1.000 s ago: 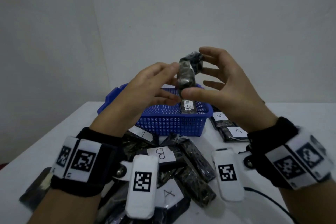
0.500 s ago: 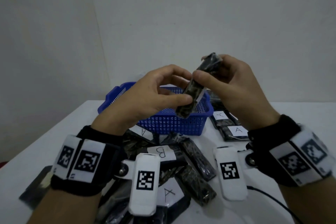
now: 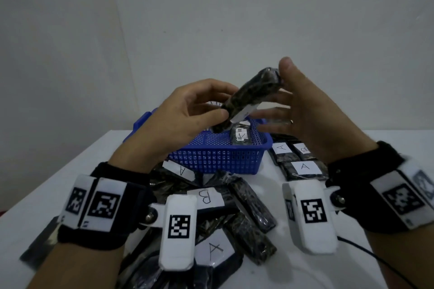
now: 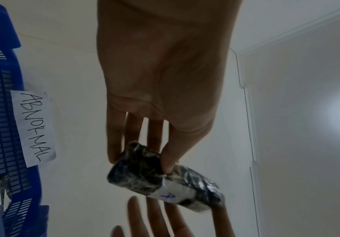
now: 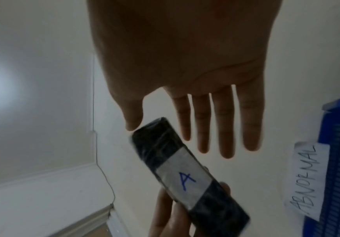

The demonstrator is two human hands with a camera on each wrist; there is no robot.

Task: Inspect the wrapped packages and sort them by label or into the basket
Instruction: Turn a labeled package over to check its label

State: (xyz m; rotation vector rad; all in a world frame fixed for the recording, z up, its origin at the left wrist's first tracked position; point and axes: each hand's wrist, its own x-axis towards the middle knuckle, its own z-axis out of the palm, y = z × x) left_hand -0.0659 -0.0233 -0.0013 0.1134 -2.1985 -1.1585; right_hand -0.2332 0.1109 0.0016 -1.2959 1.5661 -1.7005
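A dark plastic-wrapped package (image 3: 249, 96) is held tilted in the air above the blue basket (image 3: 218, 159). My left hand (image 3: 226, 103) pinches its lower end between thumb and fingers. My right hand (image 3: 281, 91) is spread with straight fingers, and only its thumb tip touches the package's upper end. In the right wrist view the package (image 5: 160, 141) carries a white label with a blue "A" (image 5: 184, 179). The left wrist view shows the same package (image 4: 136, 173) under my left hand (image 4: 140, 162). Another wrapped package (image 3: 240, 136) lies inside the basket.
A paper tag reading "ABNORMAL" (image 4: 33, 126) hangs on the basket wall. Several wrapped packages labelled A and B lie piled (image 3: 246, 206) on the white table (image 3: 258, 274) in front of the basket. A few labelled packages (image 3: 303, 166) lie to its right. A black cable (image 3: 375, 256) runs at the right.
My right hand has let go of its pinch on the package's top end and spread its fingers. The package stays tilted in my left hand, which has shifted slightly.
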